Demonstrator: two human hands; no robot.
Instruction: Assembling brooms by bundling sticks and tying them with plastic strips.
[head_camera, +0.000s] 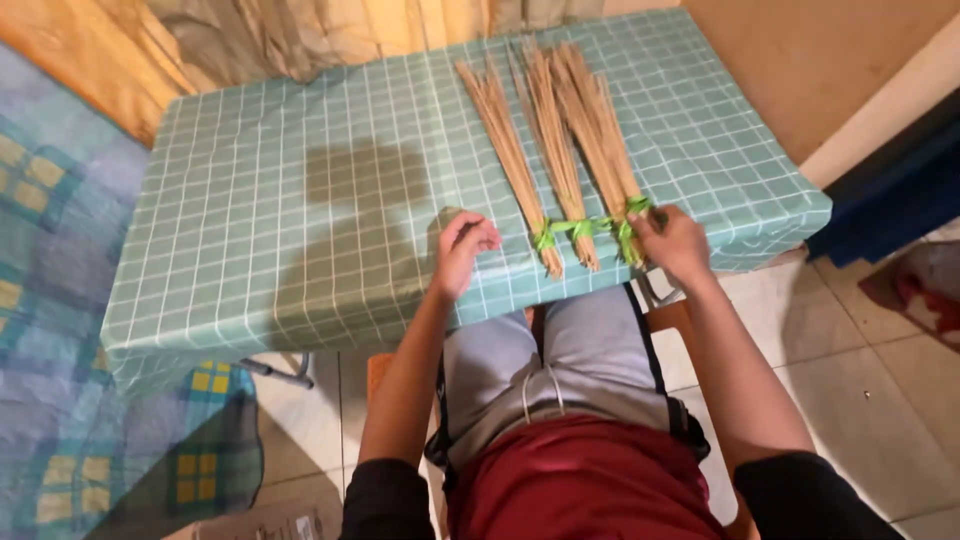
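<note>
Stick bundles (560, 150) | teal checked tablecloth (300, 200) | tiled floor (880, 390) | hands: left (462, 250) loosely curled, right (672, 240) seemingly gripping green tie (585, 227)

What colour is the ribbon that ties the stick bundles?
Bright green ribbon, clearest in the head view.

Three bundles of thin tan sticks (560, 140) lie side by side on the right part of the checked table, long ways running away from the person. Left bundle (510, 150) angled, top leaning left. Middle bundle (553, 140) nearly straight. Right bundle (600, 125) thickest, tops fanned a bit. Far ends loose and spread, near ends close together by the table's front edge. A green tie (585, 227) wraps each bundle near its lower end and runs across, linking all three. Short stubs stick out below the tie. Right bundle's tied end is partly hidden under a hand. All flat, none lifted.
</note>
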